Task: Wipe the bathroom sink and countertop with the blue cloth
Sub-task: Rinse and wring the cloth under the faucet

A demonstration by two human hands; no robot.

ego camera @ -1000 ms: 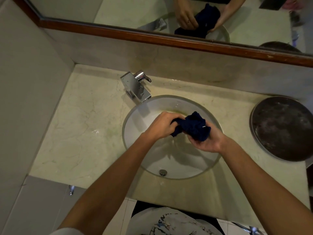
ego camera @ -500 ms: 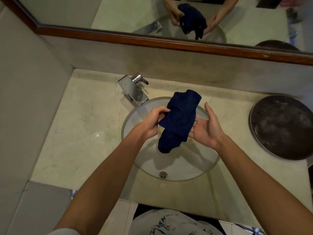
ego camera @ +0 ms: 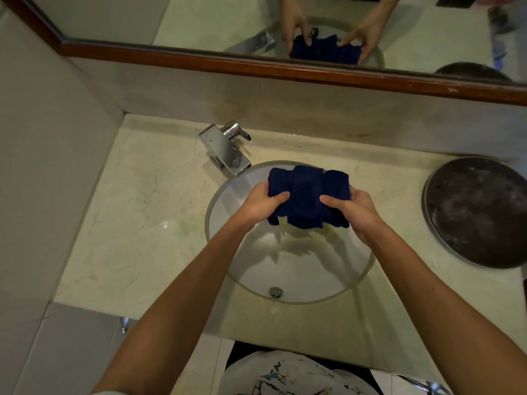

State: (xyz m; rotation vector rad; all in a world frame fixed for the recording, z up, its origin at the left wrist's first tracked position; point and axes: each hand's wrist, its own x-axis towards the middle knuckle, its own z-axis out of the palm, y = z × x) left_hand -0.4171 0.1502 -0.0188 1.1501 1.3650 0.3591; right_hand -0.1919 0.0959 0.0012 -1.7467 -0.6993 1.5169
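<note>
Between both hands (ego camera: 263,206) now, cloth (ego camera: 309,195) bunched.

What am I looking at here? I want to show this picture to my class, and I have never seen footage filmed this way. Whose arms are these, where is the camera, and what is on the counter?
No machine is involved. A person wears a camera on the head, looking down, so the two bare arms are their own. The left hand and right hand each grip one side of a bunched dark blue cloth, held above the round white sink basin. The basin is set in a pale marble countertop. A square chrome tap stands behind the basin on its left. A round dark metal tray lies on the counter at the right. The wood-framed mirror on the back wall reflects the hands and cloth.
</note>
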